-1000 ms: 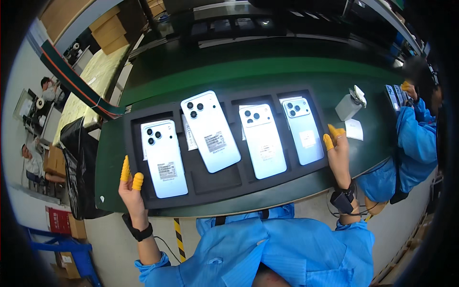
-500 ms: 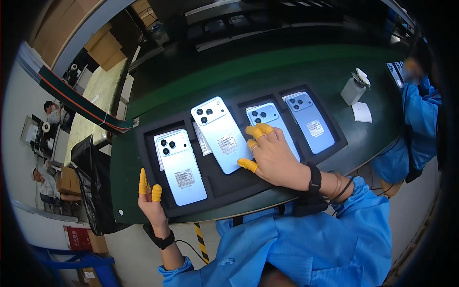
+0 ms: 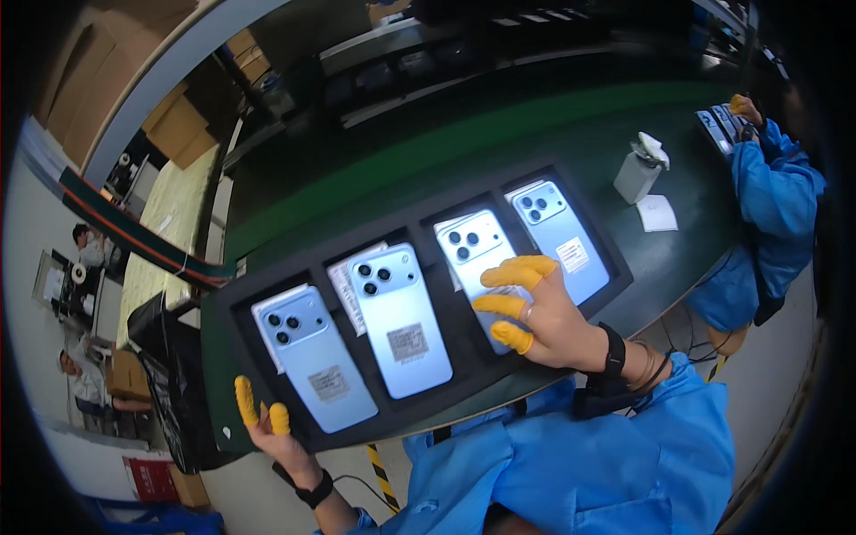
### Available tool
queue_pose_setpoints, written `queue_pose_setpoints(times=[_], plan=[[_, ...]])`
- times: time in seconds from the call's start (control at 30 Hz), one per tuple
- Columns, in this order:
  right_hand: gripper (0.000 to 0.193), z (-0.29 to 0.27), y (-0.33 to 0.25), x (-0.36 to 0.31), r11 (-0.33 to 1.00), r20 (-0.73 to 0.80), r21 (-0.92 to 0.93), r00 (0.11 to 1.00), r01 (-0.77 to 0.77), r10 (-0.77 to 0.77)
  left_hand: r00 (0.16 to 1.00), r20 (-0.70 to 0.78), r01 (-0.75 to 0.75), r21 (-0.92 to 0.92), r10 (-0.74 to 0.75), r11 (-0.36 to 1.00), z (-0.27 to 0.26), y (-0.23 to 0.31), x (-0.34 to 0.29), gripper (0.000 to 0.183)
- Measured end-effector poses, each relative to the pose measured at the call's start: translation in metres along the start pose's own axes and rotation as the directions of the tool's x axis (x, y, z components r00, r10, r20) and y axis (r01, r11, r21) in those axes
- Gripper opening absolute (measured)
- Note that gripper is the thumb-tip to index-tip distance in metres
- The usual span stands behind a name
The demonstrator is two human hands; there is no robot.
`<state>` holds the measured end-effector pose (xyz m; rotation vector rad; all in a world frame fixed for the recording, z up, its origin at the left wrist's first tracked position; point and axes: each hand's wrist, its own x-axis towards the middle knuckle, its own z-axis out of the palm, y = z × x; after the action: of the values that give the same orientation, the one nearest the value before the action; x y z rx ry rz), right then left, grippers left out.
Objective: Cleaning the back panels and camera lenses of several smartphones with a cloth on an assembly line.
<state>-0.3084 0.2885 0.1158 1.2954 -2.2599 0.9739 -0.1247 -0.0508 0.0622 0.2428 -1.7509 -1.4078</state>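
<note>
A black foam tray holds a row of light blue phones, camera side up, each with a printed label. My left hand, with yellow finger cots, is open beside the tray's lower left corner, nearest the leftmost phone. The second phone lies in its slot, untouched. My right hand, also in yellow finger cots, is over the third phone with its fingers apart, hiding much of that phone; whether the fingertips touch it I cannot tell. The rightmost phone lies beyond this hand.
White printed slips lie in the slots beside the phones. A pump bottle and a white paper are on the green table right of the tray. At far right a co-worker's hand is over other phones. A black bag hangs at left.
The second phone, raised at a tilt beside my right hand, now lies in its slot. My right hand has left it and is over the third phone. The view has shifted slightly.
</note>
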Motion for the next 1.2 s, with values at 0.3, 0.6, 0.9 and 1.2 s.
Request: queue_pose_setpoints(times=[0.3,0.6,0.9,1.2], plan=[[0.020,-0.028,0.039,0.012,0.995,-0.173,-0.013,0.980,0.097,-0.097,0.918,-0.116,0.339,-0.264,-0.378,0.903,0.033,0.033,0.033,0.039],[0.030,0.009,0.070,-0.003,0.921,0.399,0.389,0.905,-0.025,-0.144,0.861,-0.022,0.476,-0.317,-0.508,0.821,0.105,-0.025,0.130,0.033],[0.033,0.012,0.070,-0.019,0.842,0.420,0.538,0.878,-0.036,-0.231,0.720,0.309,0.693,-0.283,-0.621,0.663,0.303,-0.072,0.178,0.025],[0.021,0.023,0.081,-0.024,0.776,0.378,0.628,0.894,-0.057,-0.240,0.594,0.699,0.344,0.229,-0.400,0.911,0.480,-0.096,0.194,0.049]])
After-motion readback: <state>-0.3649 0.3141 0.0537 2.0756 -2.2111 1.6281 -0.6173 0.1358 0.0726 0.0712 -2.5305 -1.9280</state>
